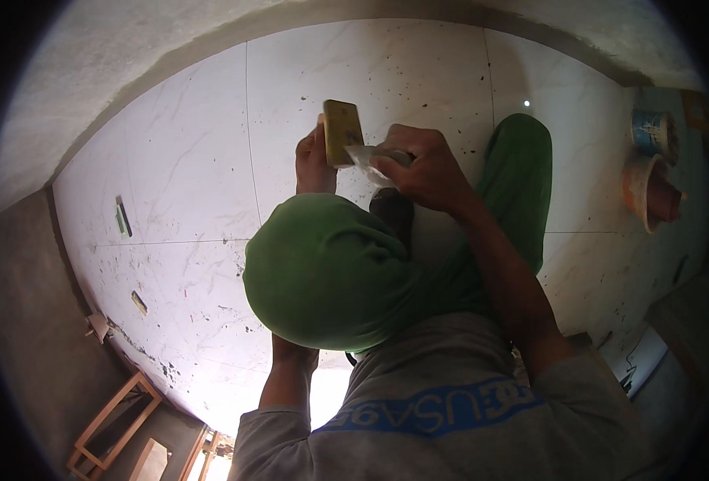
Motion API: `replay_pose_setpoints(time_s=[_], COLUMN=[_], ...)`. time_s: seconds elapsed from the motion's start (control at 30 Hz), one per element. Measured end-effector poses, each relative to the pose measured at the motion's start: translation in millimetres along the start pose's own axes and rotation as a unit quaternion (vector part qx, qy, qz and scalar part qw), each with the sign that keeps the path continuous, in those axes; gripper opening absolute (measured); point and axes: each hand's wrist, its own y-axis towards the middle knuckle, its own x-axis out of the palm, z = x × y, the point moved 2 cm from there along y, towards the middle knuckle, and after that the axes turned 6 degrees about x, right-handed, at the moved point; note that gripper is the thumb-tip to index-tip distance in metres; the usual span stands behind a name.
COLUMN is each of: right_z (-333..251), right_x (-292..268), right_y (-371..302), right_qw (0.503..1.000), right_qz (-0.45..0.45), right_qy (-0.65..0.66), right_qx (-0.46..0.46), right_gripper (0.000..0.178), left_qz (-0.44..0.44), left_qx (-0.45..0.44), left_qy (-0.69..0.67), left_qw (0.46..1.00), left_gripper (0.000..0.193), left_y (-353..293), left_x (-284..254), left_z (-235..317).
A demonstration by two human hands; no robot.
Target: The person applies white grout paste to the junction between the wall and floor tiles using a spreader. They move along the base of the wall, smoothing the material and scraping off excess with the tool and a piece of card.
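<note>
My left hand (314,167) is closed round the edge of a flat, dull-yellow rectangular piece (341,128) with dark marks on its face. My right hand (428,164) grips the dark handle of a small scraper-like tool (362,159). The tool's pale, partly see-through end widens toward the yellow piece and overlaps its lower right edge. Whether the two touch I cannot tell. Both hands are raised over the floor in front of my knees, and my left forearm is partly hidden by my bent left knee (322,264).
White marbled floor tiles (178,160) carry dark crumbs and smears. A bucket (650,132) and an orange-brown basin (643,192) stand at the right. Two small flat pieces, one green (123,217), lie at the left. A wooden frame (114,421) leans at the lower left wall.
</note>
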Motion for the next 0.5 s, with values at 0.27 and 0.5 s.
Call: replay_pose_setpoints(time_s=[0.27,0.5], right_z=[69.3,164.0], right_x=[-15.6,-15.6], right_y=[5.9,-14.2], right_qw=[0.978,0.971], right_qz=[0.095,0.085], right_qy=[-0.097,-0.171], right_qx=[0.156,0.141], right_gripper=[0.033,0.021], left_qz=[-0.075,-0.142], left_qx=[-0.053,-0.134], left_qy=[0.122,0.126], left_qw=[0.988,0.973], left_gripper=[0.049,0.043], left_y=[-18.7,-35.8], left_x=[-34.1,5.0], left_z=[-25.6,-72.1])
